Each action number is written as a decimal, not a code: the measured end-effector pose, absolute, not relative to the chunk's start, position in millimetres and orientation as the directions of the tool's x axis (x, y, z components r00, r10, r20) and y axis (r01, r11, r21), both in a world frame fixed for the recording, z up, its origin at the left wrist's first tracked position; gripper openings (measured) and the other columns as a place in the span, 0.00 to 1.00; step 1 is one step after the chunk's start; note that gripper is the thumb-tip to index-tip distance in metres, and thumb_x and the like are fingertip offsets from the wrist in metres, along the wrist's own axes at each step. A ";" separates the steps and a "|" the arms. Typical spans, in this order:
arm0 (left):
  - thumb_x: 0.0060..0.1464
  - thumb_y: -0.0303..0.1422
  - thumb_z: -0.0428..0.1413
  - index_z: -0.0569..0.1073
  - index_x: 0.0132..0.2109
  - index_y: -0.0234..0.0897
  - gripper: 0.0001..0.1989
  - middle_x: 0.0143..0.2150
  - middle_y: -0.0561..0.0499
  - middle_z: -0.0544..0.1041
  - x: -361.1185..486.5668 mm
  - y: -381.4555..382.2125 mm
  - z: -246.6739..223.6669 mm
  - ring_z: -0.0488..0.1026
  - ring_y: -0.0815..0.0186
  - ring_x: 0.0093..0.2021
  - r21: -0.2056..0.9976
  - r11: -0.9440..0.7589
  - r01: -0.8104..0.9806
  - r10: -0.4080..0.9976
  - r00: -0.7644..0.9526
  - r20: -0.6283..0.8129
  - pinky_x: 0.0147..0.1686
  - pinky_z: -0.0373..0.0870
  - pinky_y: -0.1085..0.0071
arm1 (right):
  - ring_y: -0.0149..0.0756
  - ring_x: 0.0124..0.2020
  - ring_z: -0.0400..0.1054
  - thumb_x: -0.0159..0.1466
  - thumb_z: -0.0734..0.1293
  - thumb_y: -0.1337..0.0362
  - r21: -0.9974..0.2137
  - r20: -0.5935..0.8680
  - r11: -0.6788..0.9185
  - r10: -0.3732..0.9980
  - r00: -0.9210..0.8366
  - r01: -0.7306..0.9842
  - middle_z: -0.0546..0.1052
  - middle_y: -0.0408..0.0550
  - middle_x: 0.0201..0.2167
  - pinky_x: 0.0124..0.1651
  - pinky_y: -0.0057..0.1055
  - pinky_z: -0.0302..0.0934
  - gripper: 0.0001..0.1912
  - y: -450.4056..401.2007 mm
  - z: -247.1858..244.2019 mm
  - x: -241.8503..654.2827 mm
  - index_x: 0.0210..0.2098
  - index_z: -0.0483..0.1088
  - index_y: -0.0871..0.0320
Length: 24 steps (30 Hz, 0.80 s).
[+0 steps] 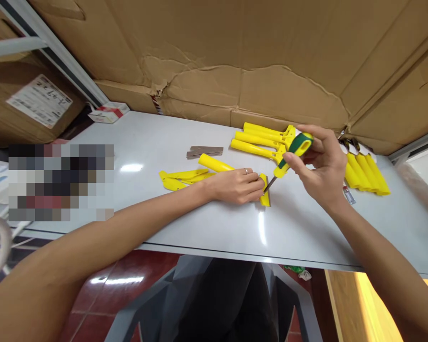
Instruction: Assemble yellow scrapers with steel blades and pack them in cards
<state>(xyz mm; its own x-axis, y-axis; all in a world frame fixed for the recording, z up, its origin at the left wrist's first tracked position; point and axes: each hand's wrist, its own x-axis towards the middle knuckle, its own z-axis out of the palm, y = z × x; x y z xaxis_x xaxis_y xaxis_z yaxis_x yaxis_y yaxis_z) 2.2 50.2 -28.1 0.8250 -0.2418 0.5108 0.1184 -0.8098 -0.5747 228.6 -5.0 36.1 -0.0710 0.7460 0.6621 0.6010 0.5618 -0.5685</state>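
My left hand is closed around a yellow scraper and presses it near the white tabletop. The scraper's tube handle sticks out to the left, and its wide head with a thin metal blade edge shows past my fingers on the right. My right hand grips a green and yellow screwdriver, tilted down to the left. Its tip meets the scraper head, beside my left fingertips; any screw there is too small to make out. Several flat yellow plastic pieces lie left of my left hand.
Thin metal blades are stacked behind my left hand. Yellow handles lie at the back, and more yellow scrapers at the right, near a small packet. Cardboard walls the back; a small box stands far left.
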 end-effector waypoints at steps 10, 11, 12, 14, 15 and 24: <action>0.73 0.36 0.51 0.70 0.34 0.38 0.16 0.34 0.49 0.76 2.5 50.7 -30.3 0.71 0.65 0.29 -0.553 -0.818 0.161 -0.186 0.834 0.519 0.32 0.67 0.67 | 0.48 0.47 0.81 0.75 0.59 0.50 -0.657 0.627 0.585 0.774 -0.087 0.476 0.81 0.52 0.54 0.40 0.45 0.77 0.20 6.1 31.3 217.5 0.64 0.60 0.41; 0.72 0.36 0.51 0.70 0.34 0.38 0.15 0.34 0.49 0.77 2.2 51.3 -30.9 0.71 0.65 0.30 -0.544 -0.823 0.166 -0.184 0.827 0.532 0.32 0.68 0.67 | 0.48 0.48 0.81 0.74 0.61 0.50 -0.679 0.629 0.579 0.776 -0.048 0.452 0.81 0.51 0.54 0.39 0.45 0.77 0.18 7.2 28.2 220.9 0.62 0.60 0.41; 0.73 0.36 0.51 0.70 0.34 0.38 0.15 0.34 0.49 0.77 1.9 51.9 -31.6 0.71 0.65 0.30 -0.535 -0.828 0.168 -0.181 0.822 0.540 0.32 0.68 0.67 | 0.48 0.49 0.81 0.74 0.63 0.50 -0.693 0.633 0.580 0.774 -0.024 0.429 0.81 0.51 0.54 0.38 0.44 0.76 0.16 8.0 25.8 224.3 0.59 0.61 0.40; 0.73 0.36 0.50 0.70 0.35 0.38 0.16 0.35 0.49 0.77 1.2 52.8 -33.0 0.71 0.65 0.30 -0.526 -0.835 0.164 -0.172 0.830 0.531 0.32 0.68 0.67 | 0.49 0.50 0.80 0.74 0.62 0.51 -0.709 0.627 0.575 0.779 -0.008 0.408 0.81 0.51 0.54 0.38 0.44 0.76 0.12 8.7 23.1 229.8 0.55 0.61 0.41; 0.73 0.37 0.50 0.70 0.35 0.38 0.16 0.35 0.49 0.77 0.9 53.0 -33.5 0.71 0.65 0.31 -0.526 -0.835 0.159 -0.166 0.840 0.517 0.32 0.68 0.67 | 0.49 0.50 0.80 0.74 0.61 0.51 -0.715 0.617 0.564 0.787 -0.007 0.413 0.81 0.51 0.54 0.38 0.44 0.75 0.12 8.6 22.4 231.6 0.55 0.61 0.41; 0.74 0.37 0.50 0.68 0.33 0.39 0.17 0.34 0.49 0.76 -0.8 50.6 -30.1 0.70 0.65 0.30 -0.546 -0.827 0.131 -0.190 0.849 0.492 0.30 0.67 0.68 | 0.48 0.47 0.80 0.73 0.62 0.49 -0.680 0.627 0.567 0.778 -0.031 0.465 0.79 0.49 0.54 0.39 0.48 0.77 0.19 5.7 16.5 229.2 0.61 0.57 0.37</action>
<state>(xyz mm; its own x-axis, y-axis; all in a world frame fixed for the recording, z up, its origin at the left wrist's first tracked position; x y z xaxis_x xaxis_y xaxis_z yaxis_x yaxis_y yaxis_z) -0.8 50.6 -30.1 0.8494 -0.1904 0.4922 0.1310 -0.8273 -0.5463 229.2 5.7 16.5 -0.0307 0.7780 0.6275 0.4655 0.5667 -0.6799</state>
